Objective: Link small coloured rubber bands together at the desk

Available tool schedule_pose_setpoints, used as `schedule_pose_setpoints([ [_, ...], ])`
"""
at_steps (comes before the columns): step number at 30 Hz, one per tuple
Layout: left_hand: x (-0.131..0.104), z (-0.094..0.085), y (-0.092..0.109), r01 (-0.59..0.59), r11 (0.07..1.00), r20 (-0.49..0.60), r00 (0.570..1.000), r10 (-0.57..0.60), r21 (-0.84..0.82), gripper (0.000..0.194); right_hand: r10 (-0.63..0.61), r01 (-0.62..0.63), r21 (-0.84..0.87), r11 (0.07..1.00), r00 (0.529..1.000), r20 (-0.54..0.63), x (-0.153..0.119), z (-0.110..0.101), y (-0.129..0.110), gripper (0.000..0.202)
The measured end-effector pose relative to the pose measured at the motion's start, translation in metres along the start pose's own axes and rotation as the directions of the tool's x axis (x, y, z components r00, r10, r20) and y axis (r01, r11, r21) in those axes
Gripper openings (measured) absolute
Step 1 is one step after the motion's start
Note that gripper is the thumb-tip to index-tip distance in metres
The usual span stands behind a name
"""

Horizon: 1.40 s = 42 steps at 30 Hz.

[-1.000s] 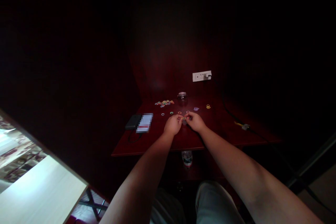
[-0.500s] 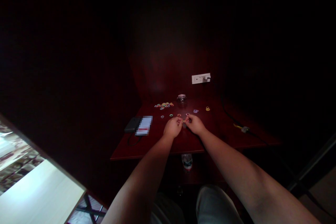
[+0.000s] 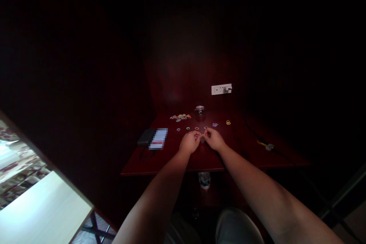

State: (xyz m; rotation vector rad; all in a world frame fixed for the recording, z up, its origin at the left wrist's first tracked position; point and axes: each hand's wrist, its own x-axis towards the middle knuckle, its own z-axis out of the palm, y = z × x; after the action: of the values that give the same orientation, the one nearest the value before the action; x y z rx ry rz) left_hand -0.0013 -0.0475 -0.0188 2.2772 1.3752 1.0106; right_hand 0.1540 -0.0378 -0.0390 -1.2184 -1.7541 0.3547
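Between the fingertips of both hands, above the dark red table (image 3: 171,160), a small yellowish hair tie (image 3: 201,135) is pinched. My left hand (image 3: 190,142) is closed on its left side, and my right hand (image 3: 214,139) grips it from the right. Fingers partly cover the band. Just beyond them lies a row of single hair ties: blue (image 3: 178,129), green (image 3: 188,128), red (image 3: 196,128) and pink (image 3: 206,127), the last one close to my right fingers. Further right are purple hair ties (image 3: 215,124) and yellow hair ties (image 3: 228,122).
A pile of mixed hair ties (image 3: 180,117) lies at the back left, beside a clear lidded jar (image 3: 200,113). A phone (image 3: 158,138) and a black case (image 3: 145,137) sit left. A cable (image 3: 268,146) runs along the right; a bottle (image 3: 204,180) stands below the tabletop.
The whole view has shifted slightly, so the table sits a little lower in the picture. Both hands stay together on the hair tie, its band now showing as a small arch.
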Motion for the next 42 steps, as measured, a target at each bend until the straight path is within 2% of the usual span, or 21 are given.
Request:
schedule_pose_setpoints([
  [6, -0.0013, -0.0014, 0.0040, 0.013, 1.000, -0.007, 1.000, -0.013, -0.018, 0.017, -0.011, 0.011, -0.004, 1.000, 1.000, 0.010, 0.0008, 0.0003, 0.0016, 0.007],
  [15, 0.0001, 0.0044, -0.0014, -0.020, 1.000, -0.065, 0.998, 0.019, -0.014, 0.011, -0.024, 0.024, -0.012, 1.000, 0.999, 0.028, 0.0007, 0.0013, 0.0063, 0.005],
  [22, -0.0015, 0.0018, 0.0042, 0.051, 0.999, -0.031, 0.998, -0.051, -0.013, 0.011, -0.023, 0.023, -0.025, 0.999, 0.999, 0.032, 0.0007, 0.0017, 0.0078, 0.006],
  [35, 0.0022, 0.0056, -0.0027, -0.005, 1.000, -0.034, 0.999, 0.005, -0.016, 0.008, -0.037, 0.038, -0.024, 0.999, 0.998, 0.040, 0.0040, 0.0007, 0.0055, 0.008],
  [42, 0.0024, 0.0051, -0.0016, 0.008, 1.000, -0.028, 1.000, -0.008, 0.003, 0.008, -0.038, 0.038, -0.017, 0.999, 0.999, 0.034, 0.0042, 0.0014, 0.0079, 0.009],
])
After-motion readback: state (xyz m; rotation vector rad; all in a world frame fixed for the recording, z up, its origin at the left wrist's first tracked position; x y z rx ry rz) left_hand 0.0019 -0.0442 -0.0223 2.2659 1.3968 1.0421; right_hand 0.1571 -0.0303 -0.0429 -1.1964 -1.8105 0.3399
